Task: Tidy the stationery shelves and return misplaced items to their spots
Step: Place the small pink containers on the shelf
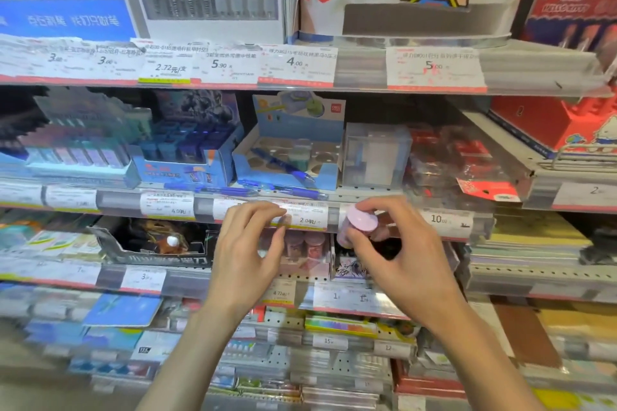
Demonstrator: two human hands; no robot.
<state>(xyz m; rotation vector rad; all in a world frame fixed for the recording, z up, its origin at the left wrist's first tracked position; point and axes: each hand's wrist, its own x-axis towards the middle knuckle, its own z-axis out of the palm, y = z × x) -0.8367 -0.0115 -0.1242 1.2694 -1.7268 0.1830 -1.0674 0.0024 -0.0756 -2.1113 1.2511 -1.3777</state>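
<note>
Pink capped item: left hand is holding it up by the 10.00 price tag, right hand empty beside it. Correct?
Not quite, the hands are swapped. In the head view the right hand grips the pink capped item in its fingers, near the 10.00 price tag. The left hand is the empty one, beside it.

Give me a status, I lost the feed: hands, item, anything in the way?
Right hand grips pink container. Left hand empty, fingers loosely curled at price strip. Nothing blocking; blue pens loose on shelf above.
</note>
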